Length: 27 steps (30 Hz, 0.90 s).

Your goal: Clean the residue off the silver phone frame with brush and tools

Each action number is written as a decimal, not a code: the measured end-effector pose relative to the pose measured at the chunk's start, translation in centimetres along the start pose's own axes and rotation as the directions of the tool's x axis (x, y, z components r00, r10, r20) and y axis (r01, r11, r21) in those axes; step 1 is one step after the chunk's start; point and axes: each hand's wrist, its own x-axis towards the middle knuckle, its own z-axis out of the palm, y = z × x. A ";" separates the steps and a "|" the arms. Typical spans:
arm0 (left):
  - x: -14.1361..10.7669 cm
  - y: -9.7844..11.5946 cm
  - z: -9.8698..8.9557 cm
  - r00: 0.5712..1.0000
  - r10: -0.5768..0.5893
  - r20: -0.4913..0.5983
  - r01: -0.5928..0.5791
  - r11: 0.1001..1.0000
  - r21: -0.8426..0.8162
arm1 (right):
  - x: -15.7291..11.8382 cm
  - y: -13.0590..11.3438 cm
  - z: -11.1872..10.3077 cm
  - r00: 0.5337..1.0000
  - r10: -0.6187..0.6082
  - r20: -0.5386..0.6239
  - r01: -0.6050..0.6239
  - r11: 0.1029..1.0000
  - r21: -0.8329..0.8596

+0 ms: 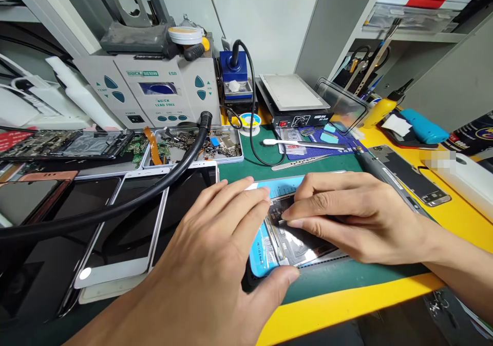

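A phone screen panel [308, 241] with a blue-printed film border, a dark back and thin flex cables lies on the green mat in front of me. My left hand [227, 228] spans its left end, fingers at the far side and thumb at the near edge, holding it. Over the middle of the panel, my right hand [342, 210] is closed in a pinch, thumb and forefinger pressed close to the surface. Whatever sits between those fingertips is too small and hidden to name. The right hand covers much of the panel's right part.
Several phones [127, 223] lie at left under a thick black hose [169, 181]. Behind stand a hot-air station [154, 92], a tray of small parts [239, 153] and a heating plate [292, 92]. A white-headed brush [304, 143] and tweezers [300, 162] lie beyond the panel.
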 end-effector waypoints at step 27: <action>-0.5 0.2 0.1 1.000 -0.018 -0.020 0.019 0.999 0.039 | 0.4 -0.3 -0.3 0.988 0.138 0.075 -0.147 0.982 0.119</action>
